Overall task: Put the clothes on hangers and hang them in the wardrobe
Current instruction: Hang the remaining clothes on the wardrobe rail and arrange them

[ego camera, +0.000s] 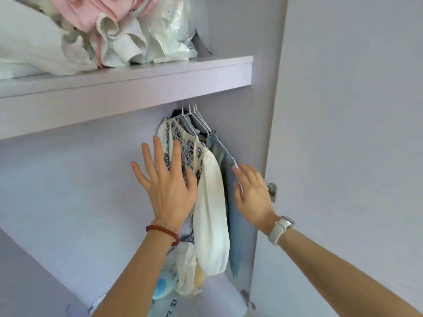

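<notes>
The wardrobe (68,184) is showing pale lilac all over, shelf (137,81) and door (343,110) alike. The hangers (194,115) are gleaming white. The blouse (183,143) is showing cream with a dark navy print, its sleeve (211,220) staying plain cream. At its 3 o'clock the jeans (233,216) are showing light blue. On the shelf, at 11 o'clock, a pink cloth (87,12) is lying among white ones (119,46). The left hand (167,186) is wearing a red bead bracelet (163,232); the right hand (254,193), a cream watch (282,227). At 6 o'clock a blue toy (163,284) is peeping out.
</notes>
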Motion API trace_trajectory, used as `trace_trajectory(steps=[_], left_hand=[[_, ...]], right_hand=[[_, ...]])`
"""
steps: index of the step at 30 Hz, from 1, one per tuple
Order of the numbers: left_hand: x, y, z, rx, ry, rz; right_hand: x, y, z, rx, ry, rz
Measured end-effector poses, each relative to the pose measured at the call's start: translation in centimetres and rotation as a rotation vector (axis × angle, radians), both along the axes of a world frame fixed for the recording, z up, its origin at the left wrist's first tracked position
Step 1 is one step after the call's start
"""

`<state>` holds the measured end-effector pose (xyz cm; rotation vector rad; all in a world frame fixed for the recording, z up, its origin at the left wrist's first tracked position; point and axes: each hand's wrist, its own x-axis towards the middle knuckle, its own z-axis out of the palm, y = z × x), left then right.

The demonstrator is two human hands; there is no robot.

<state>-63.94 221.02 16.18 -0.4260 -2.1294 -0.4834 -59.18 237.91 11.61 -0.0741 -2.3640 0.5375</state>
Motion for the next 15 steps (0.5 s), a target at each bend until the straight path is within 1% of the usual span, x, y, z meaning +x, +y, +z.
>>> trace_trajectory(steps=[2, 5, 9, 11, 13, 15], left_hand=[[2.1, 1.4, -3.8, -0.035, -0.151, -0.116], [6.1, 3.8, -9.5, -0.108, -0.362, -0.309], [13.2, 8.3, -15.3, -0.303, -0.601, -0.597], [17.2, 10.8, -16.9, -0.402, -0.659, -0.757], [21.1, 13.5, -17.9, -0.489, -0.662, -0.925], [25.2, 15.9, -18.7, -0.525, -0.649, -1.092]], right_hand=[[4.1, 0.5, -2.5, 0.009, -0.047, -0.089], [11.8, 1.5, -6.9, -0.056, -0.184, -0.266], [23.3, 3.2, -12.1, -0.195, -0.38, -0.607], [29.0, 3.5, -13.7, -0.269, -0.436, -0.776], [34.4, 3.3, -14.6, -0.333, -0.454, -0.932], [39.5, 2.7, -15.5, -0.394, -0.472, -1.076]])
